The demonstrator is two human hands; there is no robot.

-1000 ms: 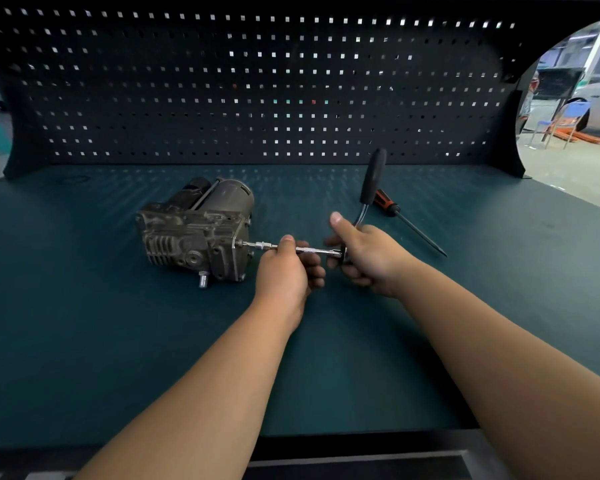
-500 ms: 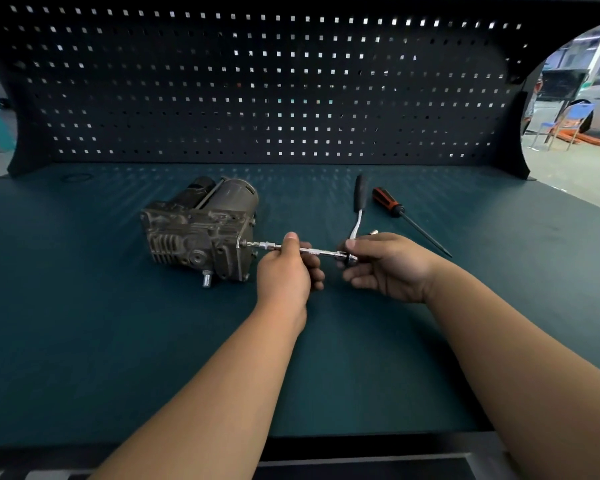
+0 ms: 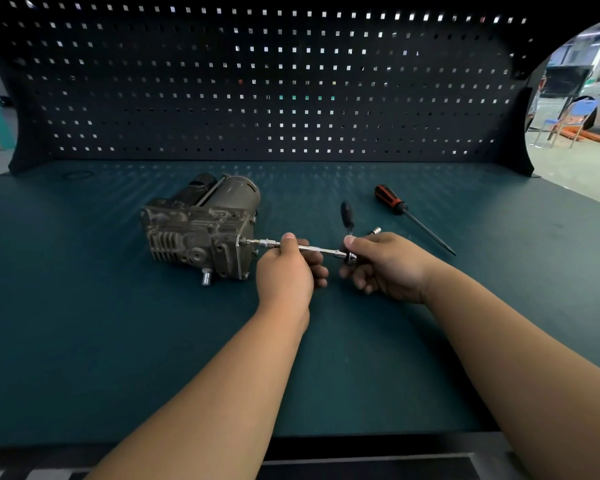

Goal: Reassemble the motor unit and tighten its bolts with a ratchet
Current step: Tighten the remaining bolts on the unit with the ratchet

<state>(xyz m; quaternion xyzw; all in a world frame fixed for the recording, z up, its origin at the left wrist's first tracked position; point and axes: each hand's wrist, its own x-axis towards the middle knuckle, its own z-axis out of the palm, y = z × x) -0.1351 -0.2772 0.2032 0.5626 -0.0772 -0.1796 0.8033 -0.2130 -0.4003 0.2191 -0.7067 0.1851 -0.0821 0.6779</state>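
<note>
In the head view, the motor unit [image 3: 201, 233] is seen on the bench [image 3: 84, 341], left of both hands. The extension bar [image 3: 312, 249] is laid almost level from a bolt on the unit's right face out to the ratchet [image 3: 347, 218]. The bar is pinched near its socket end by the curled fingers of the left hand [image 3: 286, 268], the hand nearer the unit, and the ratchet head is gripped by the right hand [image 3: 385, 265]. The coming turn is judged to depend on the bar being kept in line with that bolt.
</note>
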